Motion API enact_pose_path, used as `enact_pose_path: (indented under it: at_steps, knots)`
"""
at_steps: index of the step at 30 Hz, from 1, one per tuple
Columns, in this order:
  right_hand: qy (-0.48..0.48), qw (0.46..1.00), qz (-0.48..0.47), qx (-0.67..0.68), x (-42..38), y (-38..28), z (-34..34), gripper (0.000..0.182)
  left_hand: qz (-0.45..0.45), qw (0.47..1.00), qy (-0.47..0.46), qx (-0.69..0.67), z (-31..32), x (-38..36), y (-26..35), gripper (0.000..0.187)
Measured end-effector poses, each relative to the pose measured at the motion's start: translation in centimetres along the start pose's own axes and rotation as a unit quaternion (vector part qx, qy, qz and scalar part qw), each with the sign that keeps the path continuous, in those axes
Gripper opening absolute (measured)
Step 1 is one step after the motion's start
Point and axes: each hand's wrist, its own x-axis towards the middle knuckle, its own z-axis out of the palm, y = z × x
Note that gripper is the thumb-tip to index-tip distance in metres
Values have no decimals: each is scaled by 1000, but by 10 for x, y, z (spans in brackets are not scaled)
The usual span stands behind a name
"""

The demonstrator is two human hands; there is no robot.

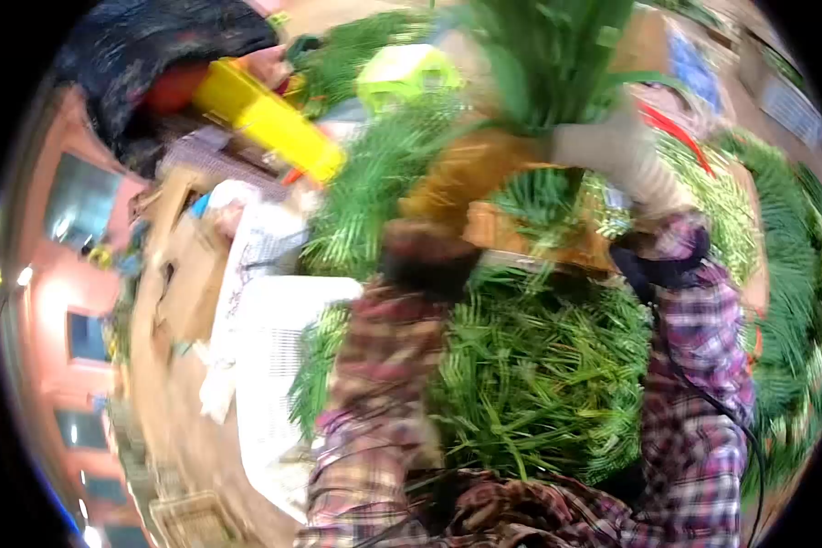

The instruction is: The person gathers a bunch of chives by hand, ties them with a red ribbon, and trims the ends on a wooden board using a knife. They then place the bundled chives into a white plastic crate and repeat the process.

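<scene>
Both of my hands are raised at the top middle, closed around a bunch of chives with long flat green leaves. The bunch stands upright, its lower ends below my hands. My left hand, in an orange-brown glove, grips it from the left. From the right, my right hand, in a pale grey glove, holds it. Motion blur smears the fingers. Under my forearms lies a heap of loose green leaves. Behind the bunch's lower end is a brown wooden surface.
A white plastic basket stands at my left. Beyond it are a yellow long object and a lime-green container. More greens lie along the right. A dark cable hangs beside my right sleeve.
</scene>
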Motion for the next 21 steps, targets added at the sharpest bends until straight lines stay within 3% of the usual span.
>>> enact_pose_path:
  at_steps: [4, 5, 6, 9, 11, 12, 13, 15, 21]
  knots:
    - [-57, 998, 34, -13, 15, -9, -7, 31, -10, 998, 4, 61, -6, -3, 3, 53]
    - [-95, 991, -6, -95, 12, -39, 5, 27, -24, 998, -1, 64, -5, 1, 6, 54]
    - [-110, 991, -21, -72, 11, -43, 21, 27, -33, 997, -6, 66, -4, 2, 10, 55]
    - [-40, 997, 51, -44, 7, -54, 36, 33, -49, 997, -21, 55, -3, 5, 17, 58]
    - [110, 977, 108, -145, 4, -99, 52, 50, -61, 997, -25, 40, -4, -3, 25, 60]
    - [106, 979, 103, -141, 3, -107, 55, 50, -48, 998, -32, 36, -2, -5, 31, 60]
    - [45, 998, 14, -47, -1, -114, 58, 50, -40, 998, -21, 37, -7, -14, 30, 60]
    - [-73, 976, -149, 138, -16, -123, 58, 78, -25, 999, -1, 29, -14, -43, 39, 59]
    - [-151, 987, -52, -21, -31, -168, 49, 63, 36, 996, 37, -75, -35, -122, 76, 58]
